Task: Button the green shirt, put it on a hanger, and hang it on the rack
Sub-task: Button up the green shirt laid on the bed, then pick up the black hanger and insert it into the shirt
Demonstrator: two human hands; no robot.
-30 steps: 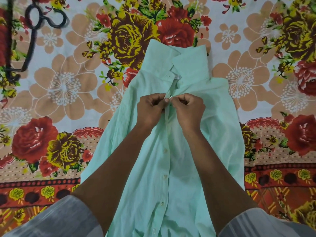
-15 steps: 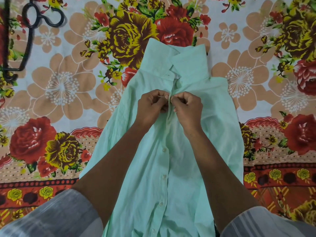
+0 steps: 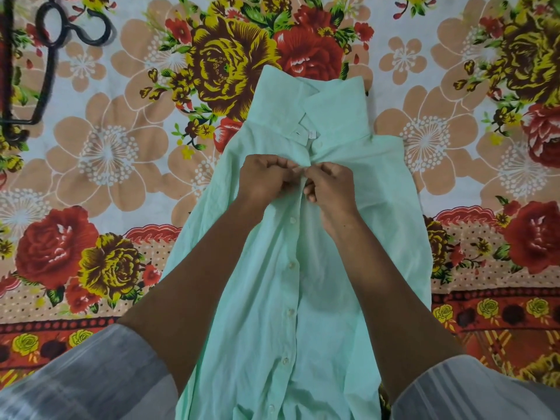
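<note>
Moved: both hands stay pinched at the placket; the view shifted a little.
Green shirt point(image 3: 303, 283): flat on flowered bedsheet point(image 3: 100, 165), long way up-down, collar pointing away.
Left hand point(image 3: 266, 177): fingers curled, pinching shirt edge below collar.
Right hand point(image 3: 330, 186): fingers curled, pinching the other edge.
Hanger point(image 3: 45, 56): far left of collar.

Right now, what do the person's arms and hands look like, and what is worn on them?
Both forearms are bare. Each upper arm has a loose, thin grey-white sleeve with faint stripes, ending near the elbow. The left hand and right hand show no gloves, rings or watch.
</note>
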